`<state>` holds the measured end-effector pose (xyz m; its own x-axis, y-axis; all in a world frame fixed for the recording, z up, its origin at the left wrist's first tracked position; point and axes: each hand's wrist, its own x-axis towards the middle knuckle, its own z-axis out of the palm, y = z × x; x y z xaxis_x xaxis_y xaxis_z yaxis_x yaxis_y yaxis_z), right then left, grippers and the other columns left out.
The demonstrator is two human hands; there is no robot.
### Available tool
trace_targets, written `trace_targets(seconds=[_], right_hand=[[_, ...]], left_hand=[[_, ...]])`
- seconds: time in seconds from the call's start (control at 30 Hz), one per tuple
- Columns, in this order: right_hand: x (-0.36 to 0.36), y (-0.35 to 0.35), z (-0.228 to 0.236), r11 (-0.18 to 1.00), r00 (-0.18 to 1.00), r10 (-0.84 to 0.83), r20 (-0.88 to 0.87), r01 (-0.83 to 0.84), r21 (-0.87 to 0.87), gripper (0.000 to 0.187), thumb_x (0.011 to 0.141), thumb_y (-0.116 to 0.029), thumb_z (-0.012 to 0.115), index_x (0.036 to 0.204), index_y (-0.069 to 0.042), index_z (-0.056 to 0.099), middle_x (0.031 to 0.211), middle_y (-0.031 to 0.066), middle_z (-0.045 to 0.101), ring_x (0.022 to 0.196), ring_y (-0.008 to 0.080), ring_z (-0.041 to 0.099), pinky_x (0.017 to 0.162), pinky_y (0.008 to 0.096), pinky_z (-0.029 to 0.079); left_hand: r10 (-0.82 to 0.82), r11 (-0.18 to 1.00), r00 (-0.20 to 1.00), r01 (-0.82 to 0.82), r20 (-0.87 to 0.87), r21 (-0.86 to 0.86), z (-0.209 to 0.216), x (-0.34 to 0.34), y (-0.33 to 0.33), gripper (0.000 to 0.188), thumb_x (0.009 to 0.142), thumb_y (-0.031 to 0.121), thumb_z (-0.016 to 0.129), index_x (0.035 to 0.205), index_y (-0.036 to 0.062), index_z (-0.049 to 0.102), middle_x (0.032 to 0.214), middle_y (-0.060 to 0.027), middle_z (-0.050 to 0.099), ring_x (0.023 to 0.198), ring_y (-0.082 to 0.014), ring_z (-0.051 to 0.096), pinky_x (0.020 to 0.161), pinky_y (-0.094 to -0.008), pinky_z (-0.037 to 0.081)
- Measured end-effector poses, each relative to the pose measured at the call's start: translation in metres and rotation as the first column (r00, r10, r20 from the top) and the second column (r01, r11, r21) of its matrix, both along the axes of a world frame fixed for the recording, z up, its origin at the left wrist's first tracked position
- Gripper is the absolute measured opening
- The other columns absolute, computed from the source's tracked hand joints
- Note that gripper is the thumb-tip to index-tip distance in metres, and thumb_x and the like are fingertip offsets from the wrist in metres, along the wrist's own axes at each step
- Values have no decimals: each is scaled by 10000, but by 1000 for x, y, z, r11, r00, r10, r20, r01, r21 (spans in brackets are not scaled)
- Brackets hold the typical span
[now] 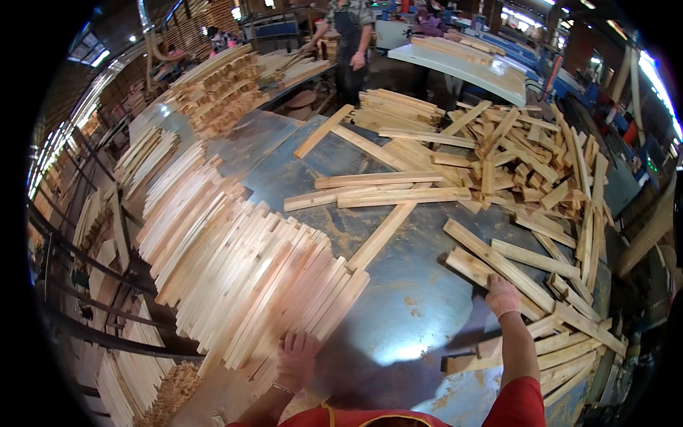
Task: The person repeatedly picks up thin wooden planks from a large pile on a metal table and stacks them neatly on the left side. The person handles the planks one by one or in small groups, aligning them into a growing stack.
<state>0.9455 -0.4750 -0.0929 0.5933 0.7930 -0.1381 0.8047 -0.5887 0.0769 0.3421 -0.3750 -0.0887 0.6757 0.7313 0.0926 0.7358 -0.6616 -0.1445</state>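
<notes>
My left hand, in a pale glove, lies with its fingers stretched out against the near end of a long row of wooden strips. These pale strips stand tightly side by side along the left of the metal table. On the right, my gloved right hand is closed over a short wooden strip. A longer strip lies slantwise right beside that hand. More loose strips lie crossed below and to the right of it.
A jumbled heap of wood strips covers the far right of the table. Stacked wood stands at the far left. Dark metal rails run along the left edge. A person in an apron stands across the table, near a white-topped machine table.
</notes>
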Motion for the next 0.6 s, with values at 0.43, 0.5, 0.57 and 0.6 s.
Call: trace_targets(seconds=[0.43,0.5,0.57,0.6], right_hand=[[-206,66,115,736,751,-5,-660,450,506,383,908,-331,695,1110,-7,670,1025,249,751,963,436,720,861,494,554],[-246,63,50,656,474,-9,-880,667,353,350,917,-318,688,1090,-14,680,860,203,732,793,324,724,743,474,566],[-324,68,34,658,264,-72,-962,737,153,312,936,-291,663,1087,-21,695,801,162,712,712,257,699,658,441,572],[-339,66,6,769,384,22,-923,583,261,314,934,-283,666,1116,-29,697,853,175,726,772,277,712,716,442,577]], left_hand=[[-64,963,990,94,123,-253,-5,-29,18,807,772,533,817,1417,104,589,1453,-116,558,1373,-385,510,1103,-599,433],[-79,923,980,142,184,-359,-1,-17,17,844,787,561,812,1440,81,574,1501,-133,535,1432,-387,471,1165,-595,382],[-80,904,986,133,144,-407,3,-8,6,874,808,560,802,1477,62,544,1552,-149,501,1487,-390,423,1222,-587,322],[-116,907,989,143,91,-397,10,4,0,885,820,544,795,1504,54,522,1580,-156,480,1511,-391,395,1248,-582,288]])
